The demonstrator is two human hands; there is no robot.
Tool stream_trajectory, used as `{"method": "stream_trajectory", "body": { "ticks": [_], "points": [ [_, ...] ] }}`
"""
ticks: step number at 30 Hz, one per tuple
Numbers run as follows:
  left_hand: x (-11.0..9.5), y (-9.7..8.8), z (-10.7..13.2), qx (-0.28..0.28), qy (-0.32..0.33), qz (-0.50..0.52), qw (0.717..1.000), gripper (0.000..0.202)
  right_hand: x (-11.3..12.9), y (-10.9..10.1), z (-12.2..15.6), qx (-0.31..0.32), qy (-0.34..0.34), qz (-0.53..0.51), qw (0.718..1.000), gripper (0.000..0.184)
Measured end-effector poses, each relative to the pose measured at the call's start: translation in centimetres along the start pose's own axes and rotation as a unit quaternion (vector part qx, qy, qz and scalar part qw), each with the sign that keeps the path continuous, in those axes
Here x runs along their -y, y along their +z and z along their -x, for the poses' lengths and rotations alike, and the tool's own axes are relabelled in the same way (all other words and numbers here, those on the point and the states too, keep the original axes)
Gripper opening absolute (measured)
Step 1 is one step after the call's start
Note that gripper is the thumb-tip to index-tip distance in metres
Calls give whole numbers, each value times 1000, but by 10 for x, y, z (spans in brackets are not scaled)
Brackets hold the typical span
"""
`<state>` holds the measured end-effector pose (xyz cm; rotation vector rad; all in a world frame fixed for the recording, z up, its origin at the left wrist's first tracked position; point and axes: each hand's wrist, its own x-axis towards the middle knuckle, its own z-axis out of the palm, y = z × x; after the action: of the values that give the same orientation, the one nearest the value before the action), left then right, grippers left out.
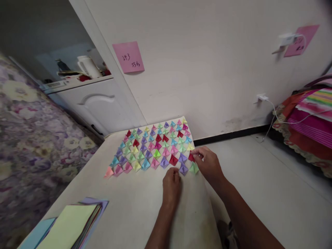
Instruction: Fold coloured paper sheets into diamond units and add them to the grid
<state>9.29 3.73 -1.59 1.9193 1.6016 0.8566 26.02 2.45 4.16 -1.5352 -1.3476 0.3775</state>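
Observation:
Several small folded paper pieces (pixel 155 145) in red, pink, purple, green, yellow and blue lie in tight rows on a white table (pixel 135 204). My right hand (pixel 209 165) is at the right end of the nearest rows, fingers pinched on a red folded piece (pixel 191 157). A green piece (pixel 194 168) lies just under that hand. My left hand (pixel 171 185) rests curled on the table, its fingertips beside a purple piece (pixel 183 169) in the front row.
A stack of coloured paper sheets (pixel 70 226) lies at the table's near left corner. A floral-covered bed (pixel 31 138) runs along the left. A white cabinet (pixel 88 103) stands behind. Striped bedding (pixel 311 121) and a charger cable (pixel 275 117) are at the right wall.

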Motion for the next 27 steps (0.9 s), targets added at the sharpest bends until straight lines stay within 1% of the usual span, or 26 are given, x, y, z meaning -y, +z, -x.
{"method": "stream_trajectory", "body": {
  "ticks": [3,6,11,19,27],
  "points": [
    [1,4,6,-8,-4,17,1000,18,1,0,0,5,5,5,1000,19],
    [0,5,5,-14,-8,30,999,20,2,0,0,10,1,10,1000,18],
    [0,4,4,-11,-8,39,999,18,2,1,0,13,-4,13,1000,18],
    [0,2,10,-2,3,39,999,17,3,2,1,21,-8,14,1000,19],
    [-4,6,14,3,17,25,1000,25,3,3,3,27,-3,16,1000,18]
  ]
}}
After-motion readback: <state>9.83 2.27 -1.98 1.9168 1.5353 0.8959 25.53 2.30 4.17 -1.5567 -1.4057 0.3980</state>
